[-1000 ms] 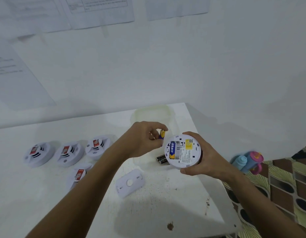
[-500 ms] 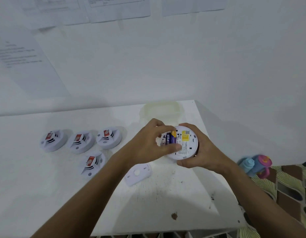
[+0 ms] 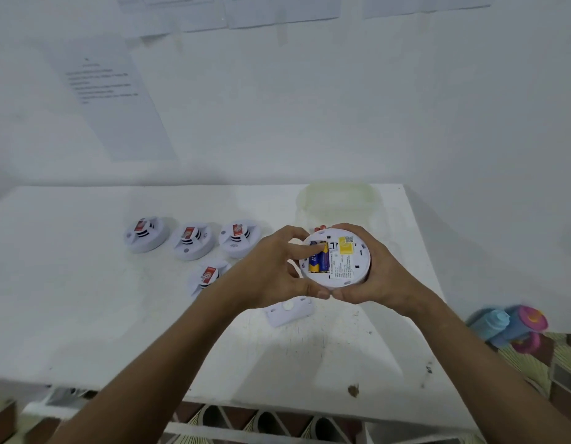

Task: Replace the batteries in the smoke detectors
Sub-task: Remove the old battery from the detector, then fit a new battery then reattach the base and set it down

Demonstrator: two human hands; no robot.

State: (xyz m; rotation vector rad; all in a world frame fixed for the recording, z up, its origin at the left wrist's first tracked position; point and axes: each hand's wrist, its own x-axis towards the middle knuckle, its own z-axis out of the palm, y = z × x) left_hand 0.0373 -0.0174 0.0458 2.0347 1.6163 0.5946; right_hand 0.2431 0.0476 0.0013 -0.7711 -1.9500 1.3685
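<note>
1. Left hand [image 3: 271, 270] has moved from beside the round white plastic smoke detector [image 3: 337, 259] onto it; forefinger presses the blue-and-yellow batteries [image 3: 319, 262] into the bay.
2. Right hand [image 3: 373, 274] still grips the detector above the white table [image 3: 117, 315], near right.
3. Judgement: batteries seated; cover next.

Both hands [image 3: 370, 277] hold detector [image 3: 340, 261]; left fingers [image 3: 309, 249] press batteries [image 3: 319, 262].

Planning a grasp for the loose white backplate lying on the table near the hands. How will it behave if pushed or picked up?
The backplate lies flat and looks like thin moulded plastic, so it is probably light and stiff. Pushed, it would likely slide on the smooth table rather than roll or tip. Its low profile may make an edge pinch awkward.
</note>
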